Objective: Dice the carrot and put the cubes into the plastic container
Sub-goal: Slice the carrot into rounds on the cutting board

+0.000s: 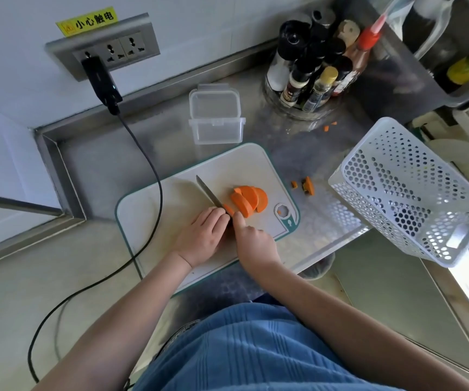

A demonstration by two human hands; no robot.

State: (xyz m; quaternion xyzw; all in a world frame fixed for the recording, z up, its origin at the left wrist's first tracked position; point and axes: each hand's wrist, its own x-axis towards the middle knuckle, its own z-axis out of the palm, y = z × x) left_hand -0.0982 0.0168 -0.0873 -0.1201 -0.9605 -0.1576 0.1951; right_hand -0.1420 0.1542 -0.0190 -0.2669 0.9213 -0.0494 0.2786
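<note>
Several orange carrot slices (249,201) lie overlapping on the white cutting board (171,201). My right hand (254,242) grips the handle of a knife (207,192), index finger stretched along it; the blade points up and left across the board. My left hand (203,235) sits just left of it, fingers curled down on a small carrot piece (228,210) beside the blade's heel. The clear plastic container (215,119) stands open and empty on the steel counter just beyond the board.
Carrot scraps (307,185) lie on the counter right of the board. A white perforated basket (408,193) leans at the right. A rack of spice bottles (312,71) stands at the back. A black cable (154,176) runs from the wall socket (106,49) past the board's left edge.
</note>
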